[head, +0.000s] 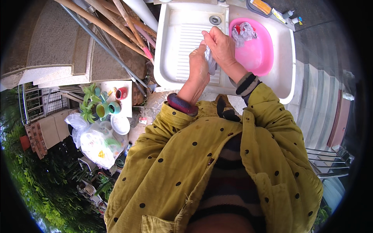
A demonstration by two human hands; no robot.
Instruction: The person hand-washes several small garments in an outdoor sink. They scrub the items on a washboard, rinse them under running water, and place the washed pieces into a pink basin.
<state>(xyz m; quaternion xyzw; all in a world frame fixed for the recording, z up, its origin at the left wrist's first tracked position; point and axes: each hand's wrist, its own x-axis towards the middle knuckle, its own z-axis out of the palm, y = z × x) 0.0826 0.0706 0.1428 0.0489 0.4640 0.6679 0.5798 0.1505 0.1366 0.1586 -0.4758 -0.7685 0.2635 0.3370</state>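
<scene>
Over the ribbed washboard (186, 67) of a white laundry sink (159, 58), both hands are closed on a light grey-violet cloth (211, 62). My left hand (199, 62) is wrapped round it, thumb uppermost. Close beside it, slightly higher and to the right, my right hand (221, 45) grips the same cloth with curled fingers. Most of the cloth is hidden by the hands; a bunched end hangs below them. In the sink's right-hand bowl stands a pink plastic basin (253, 61), holding a crumpled pale cloth (244, 33) with red patches.
A metal drain (215, 20) sits in the sink's far corner. On the far right rim are a yellow sponge (261, 6) and small bottles (288, 14). Wooden poles (107, 27) lean to the left. Potted plants (87, 102) and plastic bags (97, 145) lie lower left.
</scene>
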